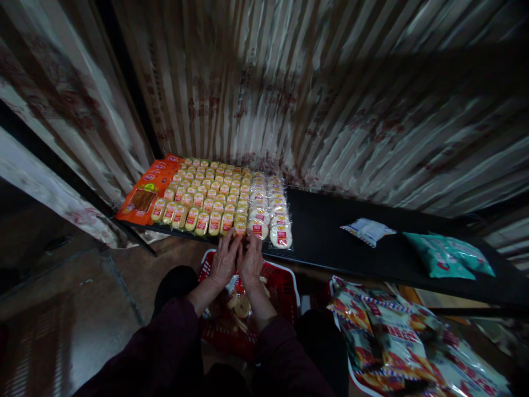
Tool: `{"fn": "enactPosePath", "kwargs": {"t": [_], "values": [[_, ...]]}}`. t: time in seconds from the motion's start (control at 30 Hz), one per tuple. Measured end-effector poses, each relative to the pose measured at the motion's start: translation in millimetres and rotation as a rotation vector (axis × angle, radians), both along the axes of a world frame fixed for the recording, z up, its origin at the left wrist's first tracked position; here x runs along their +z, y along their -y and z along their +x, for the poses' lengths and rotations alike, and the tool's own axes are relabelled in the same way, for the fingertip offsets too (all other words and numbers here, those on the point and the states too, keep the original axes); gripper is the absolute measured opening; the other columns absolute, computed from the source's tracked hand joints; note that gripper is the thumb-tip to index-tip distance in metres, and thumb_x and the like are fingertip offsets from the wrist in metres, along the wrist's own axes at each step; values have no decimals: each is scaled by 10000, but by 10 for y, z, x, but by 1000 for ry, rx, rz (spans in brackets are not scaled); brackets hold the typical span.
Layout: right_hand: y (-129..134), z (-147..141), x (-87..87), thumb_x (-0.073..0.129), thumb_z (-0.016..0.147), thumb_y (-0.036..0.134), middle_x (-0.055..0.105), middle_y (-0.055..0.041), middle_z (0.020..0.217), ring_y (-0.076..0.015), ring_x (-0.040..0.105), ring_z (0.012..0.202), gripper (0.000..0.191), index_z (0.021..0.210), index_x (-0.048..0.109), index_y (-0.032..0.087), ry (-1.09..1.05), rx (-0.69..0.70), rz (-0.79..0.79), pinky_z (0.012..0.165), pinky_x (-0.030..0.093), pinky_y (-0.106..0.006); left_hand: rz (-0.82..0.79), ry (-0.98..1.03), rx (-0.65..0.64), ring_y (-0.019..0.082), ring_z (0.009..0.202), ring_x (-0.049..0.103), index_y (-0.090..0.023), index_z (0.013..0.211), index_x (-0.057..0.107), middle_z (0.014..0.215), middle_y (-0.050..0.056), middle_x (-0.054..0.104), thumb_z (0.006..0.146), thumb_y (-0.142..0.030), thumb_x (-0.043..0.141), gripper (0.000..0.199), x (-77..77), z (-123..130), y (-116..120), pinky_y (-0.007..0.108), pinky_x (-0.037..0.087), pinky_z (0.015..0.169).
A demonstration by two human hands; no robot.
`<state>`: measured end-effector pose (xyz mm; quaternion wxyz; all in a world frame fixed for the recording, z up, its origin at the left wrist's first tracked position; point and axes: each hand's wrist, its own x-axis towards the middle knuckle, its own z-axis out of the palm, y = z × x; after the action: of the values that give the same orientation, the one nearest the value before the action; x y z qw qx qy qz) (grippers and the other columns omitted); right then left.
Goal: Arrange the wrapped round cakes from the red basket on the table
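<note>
My left hand (pixel 224 258) and my right hand (pixel 250 259) are side by side at the shelf's front edge, fingers bent and thumbs close together. Their fingertips close on a small yellow wrapped cake (pixel 239 226) in the front row. Right beside my right fingertips lies a round white cake in a clear wrapper (pixel 258 228). Rows of yellow wrapped cakes (pixel 202 222) cover the shelf to the left. Two columns of round white wrapped cakes (pixel 281 234) stand to their right. Below my hands is a red basket (pixel 289 284) with some wrapped food inside.
Orange snack packs (pixel 142 190) lie at the left end of the black shelf (pixel 318 220). A white-blue packet (pixel 367 231) and teal packets (pixel 448 255) lie to the right. A second basket, full of bread bags (pixel 397 336), stands low right. A patterned curtain (pixel 248 82) hangs behind.
</note>
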<state>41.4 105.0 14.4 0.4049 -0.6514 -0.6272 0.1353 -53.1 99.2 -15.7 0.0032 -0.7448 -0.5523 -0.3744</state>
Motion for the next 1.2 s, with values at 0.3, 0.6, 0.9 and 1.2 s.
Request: {"fn": "enactPosePath", "kwargs": {"t": [0.3, 0.6, 0.9, 1.2], "values": [[-59, 24, -24, 439, 881, 255, 546, -110, 1058, -171, 597, 770, 391, 1262, 505, 197, 41, 69, 14, 696, 521, -322, 48, 48, -13, 229, 1211, 476, -179, 1316, 473, 1351, 156, 463, 894, -101, 426, 432, -26, -38, 9, 405, 484, 962], [-64, 37, -47, 438, 907, 259, 550, -149, 1180, -230, 548, 1079, 413, 1309, 498, 185, 166, 51, 139, 900, 485, -390, 190, 17, 69, 238, 1312, 390, -188, 1224, 561, 1309, 128, 548, 891, -130, 463, 352, -2, -38, -31, 429, 397, 1022], [-168, 134, -191, 421, 909, 201, 397, -129, 1461, -272, 249, 1394, 441, 1345, 473, 240, 405, 139, 268, 1061, 301, -518, 229, -19, 109, 273, 1380, 291, -214, 1201, 588, 1332, 127, 542, 870, -132, 487, 356, -28, -87, -48, 514, 291, 1068], [-231, 168, -177, 444, 892, 200, 468, -107, 1415, -275, 191, 1419, 461, 1352, 455, 240, 426, 179, 247, 1096, 218, -569, 192, 10, 109, 271, 1379, 286, -226, 1244, 566, 1299, 96, 580, 863, -137, 465, 404, -73, -86, -93, 541, 224, 1095]]}}
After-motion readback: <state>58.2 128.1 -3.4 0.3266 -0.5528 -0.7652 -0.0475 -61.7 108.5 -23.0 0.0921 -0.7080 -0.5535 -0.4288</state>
